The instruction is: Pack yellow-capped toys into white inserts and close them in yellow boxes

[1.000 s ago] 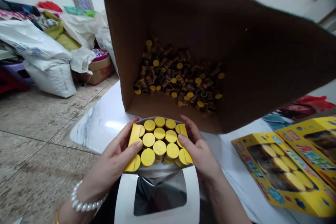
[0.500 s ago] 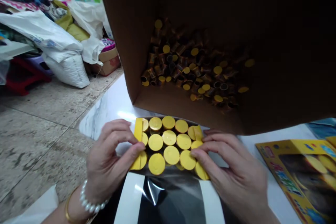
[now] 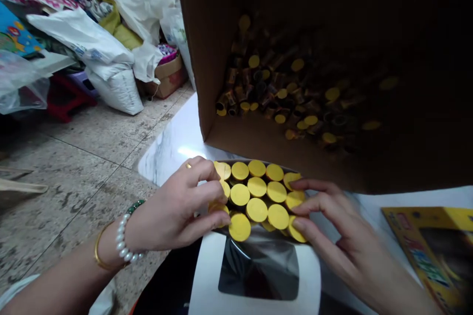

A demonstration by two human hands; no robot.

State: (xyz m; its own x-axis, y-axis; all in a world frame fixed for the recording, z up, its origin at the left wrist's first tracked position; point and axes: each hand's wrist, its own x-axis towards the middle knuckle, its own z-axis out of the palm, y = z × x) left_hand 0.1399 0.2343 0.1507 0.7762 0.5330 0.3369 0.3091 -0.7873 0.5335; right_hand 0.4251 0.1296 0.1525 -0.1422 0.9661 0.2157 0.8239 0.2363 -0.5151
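A packaging box stands tipped towards me, its white-backed lid flap with a clear window folded down at the front. Rows of small tubs with round yellow caps fill its open end. My left hand is closed at the box's left edge, fingers curled over the leftmost caps and thumb at the front. My right hand grips the right edge, its fingertips and thumb against the rightmost caps. The box's side flaps are mostly hidden by my fingers.
A large cardboard carton lies open towards me just behind, with many loose yellow-capped tubs inside. On the right is a yellow printed window box. White sacks and a red stool stand at the left on the floor.
The yellow side flaps seen before no longer show at either end. My left hand has turned over the left edge; right fingers have spread slightly. The view has shifted left.
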